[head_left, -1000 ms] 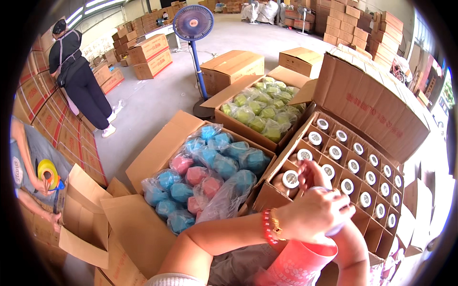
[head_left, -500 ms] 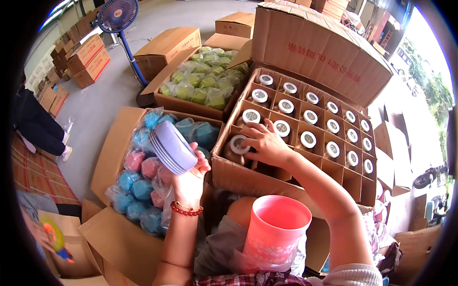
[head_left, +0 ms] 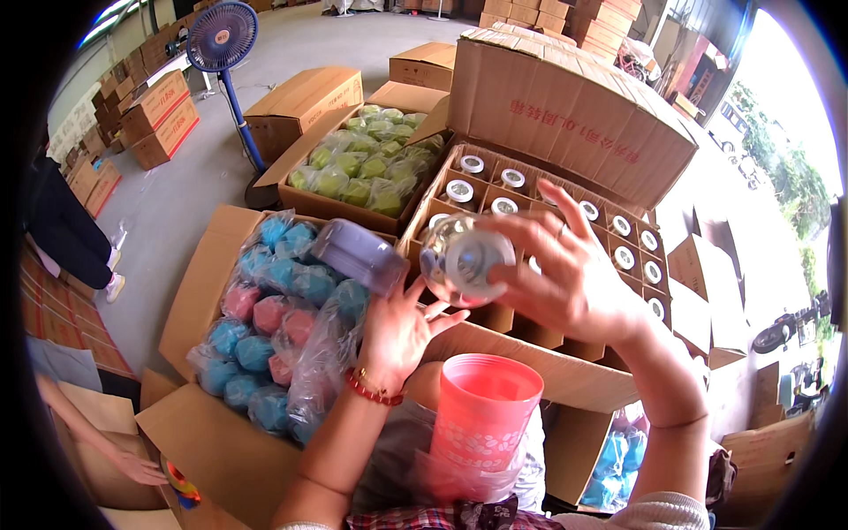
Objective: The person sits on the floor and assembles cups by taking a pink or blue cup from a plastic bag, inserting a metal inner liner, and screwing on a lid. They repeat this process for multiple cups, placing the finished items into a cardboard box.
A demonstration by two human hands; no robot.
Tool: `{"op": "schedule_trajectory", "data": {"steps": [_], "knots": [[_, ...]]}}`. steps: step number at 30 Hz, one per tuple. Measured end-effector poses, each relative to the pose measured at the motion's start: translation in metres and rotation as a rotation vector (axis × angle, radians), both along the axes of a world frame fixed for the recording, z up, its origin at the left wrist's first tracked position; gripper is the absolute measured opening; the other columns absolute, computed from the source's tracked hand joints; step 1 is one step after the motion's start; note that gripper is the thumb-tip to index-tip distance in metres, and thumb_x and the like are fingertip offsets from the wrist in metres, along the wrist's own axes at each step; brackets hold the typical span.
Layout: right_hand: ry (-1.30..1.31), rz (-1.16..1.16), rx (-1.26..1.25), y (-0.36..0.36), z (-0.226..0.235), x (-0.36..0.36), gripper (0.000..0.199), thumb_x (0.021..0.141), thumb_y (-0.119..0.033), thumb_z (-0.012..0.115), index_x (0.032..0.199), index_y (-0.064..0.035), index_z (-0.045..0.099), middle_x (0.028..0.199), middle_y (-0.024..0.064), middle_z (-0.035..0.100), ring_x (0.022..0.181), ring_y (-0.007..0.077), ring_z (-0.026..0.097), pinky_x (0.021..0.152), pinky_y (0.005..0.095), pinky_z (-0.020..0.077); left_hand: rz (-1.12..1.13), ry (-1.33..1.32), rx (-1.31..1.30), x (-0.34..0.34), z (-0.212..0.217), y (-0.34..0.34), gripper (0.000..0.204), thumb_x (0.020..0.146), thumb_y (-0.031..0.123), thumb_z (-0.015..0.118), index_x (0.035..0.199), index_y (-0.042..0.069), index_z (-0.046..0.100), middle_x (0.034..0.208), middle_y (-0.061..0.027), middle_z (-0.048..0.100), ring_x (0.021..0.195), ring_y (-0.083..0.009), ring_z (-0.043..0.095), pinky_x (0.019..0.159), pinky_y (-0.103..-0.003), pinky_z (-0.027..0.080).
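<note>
My left hand [head_left: 397, 336] holds a lavender round plastic part [head_left: 358, 253], blurred, at its fingertips; other fingers of that hand stretch toward the right. In my right hand [head_left: 565, 278] is a shiny, silvery rounded bottle [head_left: 442, 261] with a white ring round its mouth. This bottle is tilted, mouth toward me, above the near left corner of a divided carton [head_left: 495, 331]. The carton holds several upright bottles with white rings [head_left: 459, 191]. A pink plastic pail-shaped container [head_left: 481, 442] stands upright at my lap, with clear plastic film round its lower part.
At left, an open carton [head_left: 199, 291] holds bagged blue and pink pieces [head_left: 254, 352]. Behind it, another carton holds bagged green pieces [head_left: 362, 168]. A blue fan [head_left: 223, 37] stands beyond. Another person's hand [head_left: 132, 466] is at lower left, near a multicoloured object [head_left: 183, 486].
My right hand has lifted the bottle out of the carton and brought it nearer. My left hand has moved right with the lavender part, now turned differently. The view has shifted slightly.
</note>
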State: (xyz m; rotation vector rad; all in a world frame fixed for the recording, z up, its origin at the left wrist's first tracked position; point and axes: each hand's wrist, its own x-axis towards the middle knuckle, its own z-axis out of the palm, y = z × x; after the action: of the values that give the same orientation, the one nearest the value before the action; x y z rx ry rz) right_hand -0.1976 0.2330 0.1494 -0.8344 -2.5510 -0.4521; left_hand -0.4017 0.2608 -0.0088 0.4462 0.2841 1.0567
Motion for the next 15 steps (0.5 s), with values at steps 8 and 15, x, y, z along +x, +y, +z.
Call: {"op": "schedule_trajectory", "data": {"steps": [8,15], "knots": [[-0.179,0.064,0.136,-0.043,-0.002,0.021,0.013,0.076,-0.019,0.071,0.083,-0.0110,0.063,0.127,0.0134,0.060,0.112,0.0250,0.060,0.107,0.0560,0.0348,-0.328,-0.316,0.108,0.075,0.020,0.030,0.041,0.102,0.031,0.034,0.127,0.004,0.052,0.118,-0.0119,0.061,0.105,-0.0213,0.062,0.087,-0.035,0.054],[-0.351,-0.026,0.189,-0.043,-0.020,0.042,0.047,0.082,-0.032,0.062,0.128,-0.0246,0.057,0.151,-0.0004,0.037,0.139,0.0219,0.037,0.115,0.0527,0.0243,-0.320,-0.551,0.612,0.084,0.055,0.019,0.036,0.101,0.016,0.040,0.135,0.003,0.041,0.127,-0.0086,0.053,0.115,-0.0148,0.052,0.095,-0.029,0.045]]}}
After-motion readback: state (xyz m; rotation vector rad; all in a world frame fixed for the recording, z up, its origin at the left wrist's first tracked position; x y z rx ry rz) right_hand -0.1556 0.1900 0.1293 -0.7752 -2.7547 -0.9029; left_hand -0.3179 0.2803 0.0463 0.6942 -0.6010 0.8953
